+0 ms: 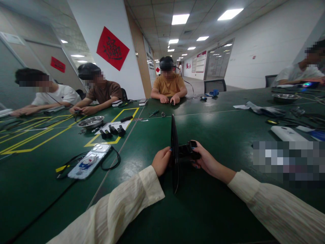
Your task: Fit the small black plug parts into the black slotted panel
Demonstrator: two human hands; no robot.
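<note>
Both my hands hold a black device above the green table, in the middle of the head view. One part is a thin black plate (175, 159), standing upright and seen nearly edge-on. From its right side juts a chunky black bracket (186, 151). My left hand (161, 160) is closed at the plate's left side, its thumb near the edge; the plate hides its other fingertips. My right hand (206, 162) wraps round the bracket's outer end. The exact kind of device cannot be made out.
On the left lie a phone (89, 162) with a black cable, several black cylindrical parts (108, 134) and a metal bowl (91, 122). A white box-like device (289, 134), gloves (265, 110) and cables are on the right. Other people sit round the green table (142, 135).
</note>
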